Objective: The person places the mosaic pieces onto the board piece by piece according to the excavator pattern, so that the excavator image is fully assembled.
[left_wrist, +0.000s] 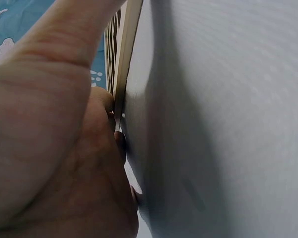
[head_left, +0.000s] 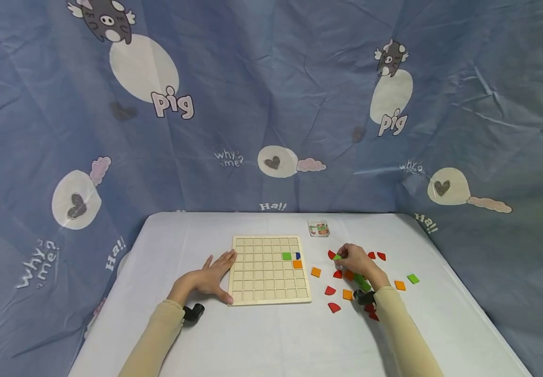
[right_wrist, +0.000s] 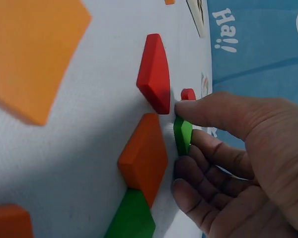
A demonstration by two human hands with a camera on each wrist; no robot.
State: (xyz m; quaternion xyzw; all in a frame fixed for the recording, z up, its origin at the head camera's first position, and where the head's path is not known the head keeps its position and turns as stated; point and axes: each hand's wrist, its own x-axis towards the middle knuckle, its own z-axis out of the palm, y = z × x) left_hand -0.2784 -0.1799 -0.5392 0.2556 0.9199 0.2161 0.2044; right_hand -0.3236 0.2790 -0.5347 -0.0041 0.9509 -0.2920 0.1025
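My left hand (head_left: 212, 277) rests with spread, fairly straight fingers along the left edge of a pale wooden grid board (head_left: 269, 302). Its thumb touches the board's near left corner. On the board's right side sit a green square tile (head_left: 287, 256), an orange square tile (head_left: 297, 264) and a blue rounded piece (head_left: 298, 256). To the right of the board, my right hand (head_left: 355, 259) pinches another green square tile (right_wrist: 183, 135) between thumb and fingers, low over the table. A red quarter-round piece (head_left: 331, 254) lies just beside those fingertips.
Around and under the right forearm lie several loose pieces, among them an orange square (head_left: 316, 272), a red quarter-round (head_left: 334, 307) and a green square (head_left: 413, 278). A small printed card (head_left: 318, 229) lies behind the board. Blue patterned cloth (head_left: 271, 104) hangs behind the white table (head_left: 252, 340).
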